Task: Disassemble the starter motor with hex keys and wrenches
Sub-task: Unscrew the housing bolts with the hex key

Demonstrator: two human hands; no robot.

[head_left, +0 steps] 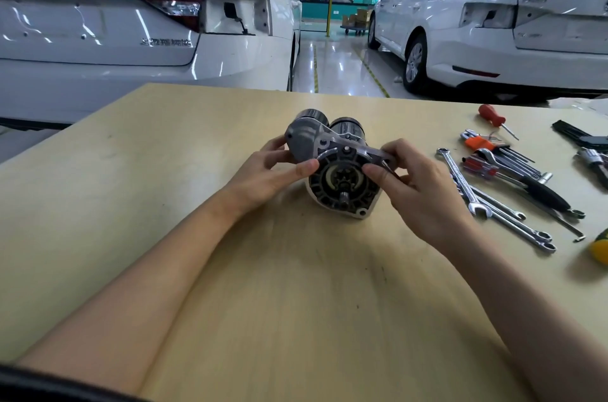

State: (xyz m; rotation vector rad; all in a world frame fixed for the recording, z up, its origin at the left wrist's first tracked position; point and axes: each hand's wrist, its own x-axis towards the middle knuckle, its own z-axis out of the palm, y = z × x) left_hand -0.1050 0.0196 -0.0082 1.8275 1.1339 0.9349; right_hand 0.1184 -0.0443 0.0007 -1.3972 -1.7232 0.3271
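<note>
A pale wooden table [296,303] carries the starter motor [339,168] near its middle. To the right lie 3 chrome wrenches [487,201] side by side, a red-handled screwdriver [492,117], a set of hex keys [493,146] in an orange holder, a black-handled tool [539,191], perhaps pliers, and a ratchet [592,158] at the edge.

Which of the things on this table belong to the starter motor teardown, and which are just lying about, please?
For the job: starter motor, gripped by left hand and right hand; hex keys; wrenches.

Lying about: red-handled screwdriver; yellow object at the table's right edge.
</note>
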